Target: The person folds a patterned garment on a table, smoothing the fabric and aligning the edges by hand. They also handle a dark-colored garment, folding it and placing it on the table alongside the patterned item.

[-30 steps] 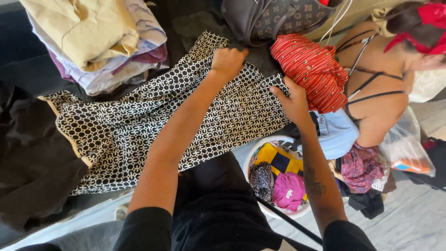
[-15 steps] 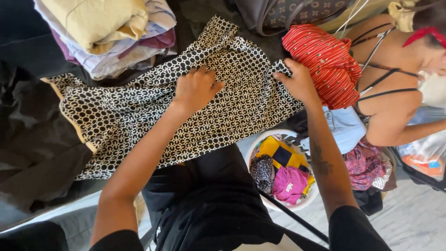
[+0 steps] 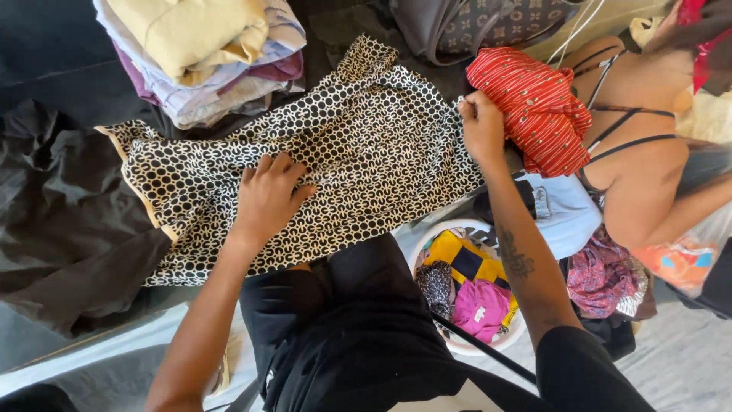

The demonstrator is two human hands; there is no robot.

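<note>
Since the earlier frame my left hand (image 3: 268,194) slid back from the far edge to mid-cloth; it lies flat, fingers apart, pressing the black-and-white patterned garment (image 3: 366,145). My right hand (image 3: 482,126) has its fingers clamped on the garment's right edge. Garment lies spread, mostly smooth, across the dark surface (image 3: 46,69), below the stack of folded clothes (image 3: 198,53). Judged: flattening about done, no fold made yet; white basket of clothes (image 3: 469,282) waits

Matt patterned cloth garment (image 3: 343,160); ribbed red fabric (image 3: 534,107); glossy plastic basin (image 3: 457,343).
</note>
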